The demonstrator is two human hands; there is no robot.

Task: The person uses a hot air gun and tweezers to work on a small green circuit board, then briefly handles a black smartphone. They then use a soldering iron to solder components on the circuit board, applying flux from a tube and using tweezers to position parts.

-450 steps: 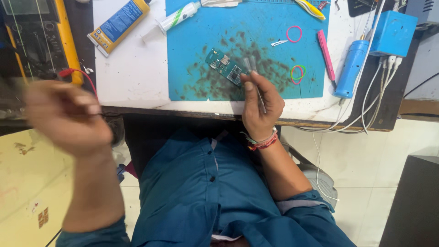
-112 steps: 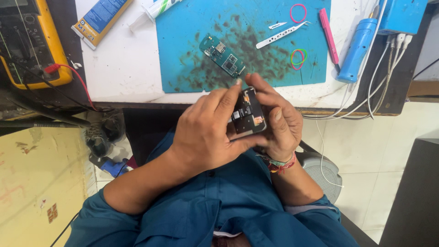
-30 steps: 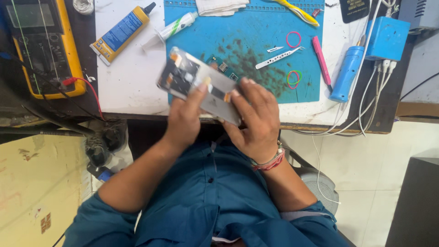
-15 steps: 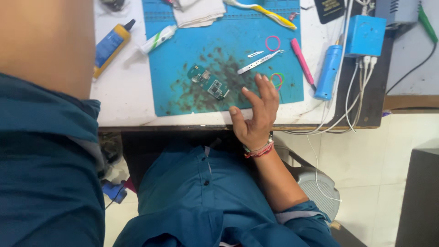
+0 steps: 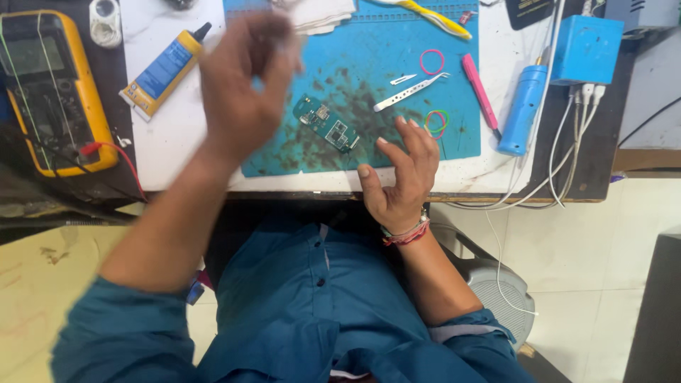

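Note:
A small green circuit board lies on the stained blue work mat. My right hand hovers at the mat's near edge, palm up, fingers spread and empty, just right of the board. My left hand is raised and blurred over the mat's left edge, fingers loosely curled; nothing shows in it. Metal tweezers and coloured rubber bands lie beyond my right hand.
A yellow multimeter with a red lead sits far left. A glue tube, pink tool, blue cylindrical tool, blue box and white cables crowd the white table. A yellow-handled tool lies at the mat's top.
The phone body held a second ago is out of both hands and out of view. My left arm has dropped back into view over the mat; my right hand has lifted off the mat.

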